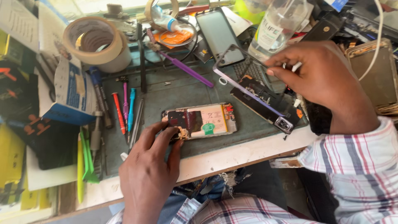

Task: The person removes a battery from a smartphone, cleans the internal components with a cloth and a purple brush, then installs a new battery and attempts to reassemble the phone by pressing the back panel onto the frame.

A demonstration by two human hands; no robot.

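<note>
An opened phone (pixel 203 120) lies on the green work mat (pixel 174 91), its battery and boards exposed. My left hand (pixel 149 166) rests at its near left corner, fingertips touching the board end. My right hand (pixel 323 79) hovers over the right side of the mat, pinching a small white stick-like tool (pixel 296 66). Below it lies a dark phone frame (pixel 265 101) with a camera module at its near end. A loose grey bezel (pixel 232 62) leans against that frame.
Several screwdrivers and picks (pixel 124 110) lie at the mat's left, with green pry tools (pixel 87 161) beside them. Tape rolls (pixel 99 43), a purple tool (pixel 186 68), a clear bottle (pixel 275 25), a dark phone screen (pixel 217 35) and boxes (pixel 68 89) crowd the bench.
</note>
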